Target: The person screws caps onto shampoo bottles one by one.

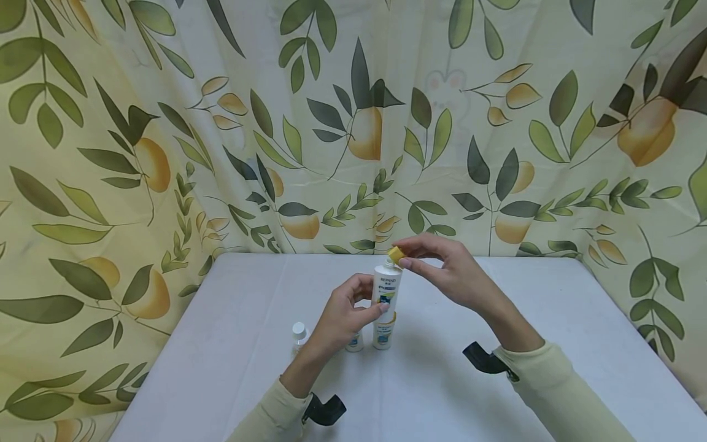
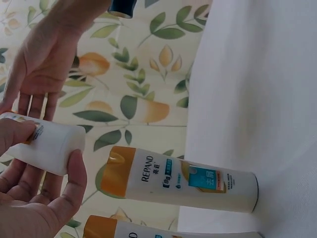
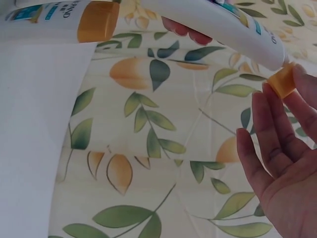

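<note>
My left hand [image 1: 345, 316] grips a white bottle [image 1: 387, 279] by its body and holds it up off the table, fingers round one side and thumb across the label. At its top, my right hand [image 1: 450, 267] pinches a yellow-orange cap [image 1: 395, 254] between thumb and fingers. The cap sits tilted at the narrow neck; whether it is still attached cannot be told. In the right wrist view the cap [image 3: 282, 80] touches the end of the held bottle [image 3: 233, 29]. The left wrist view shows that bottle's rounded base [image 2: 69, 148] between the fingers.
Below the held bottle stands a REPAND bottle [image 1: 382, 339] with an orange cap [image 2: 118, 171]. Beside it is a second similar bottle [image 1: 355, 342], partly hidden. A white-capped bottle [image 1: 299, 331] stands behind my left forearm. The white table [image 1: 248, 294] meets a patterned curtain [image 1: 331, 184].
</note>
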Available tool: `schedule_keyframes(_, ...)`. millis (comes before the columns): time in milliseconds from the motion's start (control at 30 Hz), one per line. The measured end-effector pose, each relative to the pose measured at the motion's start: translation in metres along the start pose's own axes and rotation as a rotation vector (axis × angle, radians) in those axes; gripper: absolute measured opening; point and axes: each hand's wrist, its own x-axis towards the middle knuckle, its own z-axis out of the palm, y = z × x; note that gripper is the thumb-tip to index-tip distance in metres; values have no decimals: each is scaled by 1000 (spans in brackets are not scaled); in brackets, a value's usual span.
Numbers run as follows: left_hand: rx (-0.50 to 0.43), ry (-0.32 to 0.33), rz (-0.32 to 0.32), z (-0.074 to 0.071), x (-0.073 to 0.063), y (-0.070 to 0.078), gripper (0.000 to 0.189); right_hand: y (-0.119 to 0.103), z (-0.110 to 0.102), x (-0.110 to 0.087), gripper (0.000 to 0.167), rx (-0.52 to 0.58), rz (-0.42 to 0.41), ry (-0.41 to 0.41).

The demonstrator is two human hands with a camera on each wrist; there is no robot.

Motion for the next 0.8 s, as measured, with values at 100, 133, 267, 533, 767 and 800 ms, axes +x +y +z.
schedule_keyframes(100,-2,-5,-10,1,0,0,41,-1,1,1,31,6,8,1)
schedule_keyframes(133,-2,-6,-12,1,0,1,41,-1,1,2,30,8,11,3)
schedule_keyframes(267,-12,-9,-23,1,-1,2,42,-1,1,3,27,22,16,7)
schedule_keyframes(533,-23,-9,-6,1,0,2,40,-4,3,5,24,21,-30,-13)
schedule_keyframes(767,-11,-6,21,2,0,2,39,-4,3,5,23,36,-53,-19)
schedule_keyframes(800,-6,-7,22,2,0,2,39,-4,4,5,22,41,-51,-21)
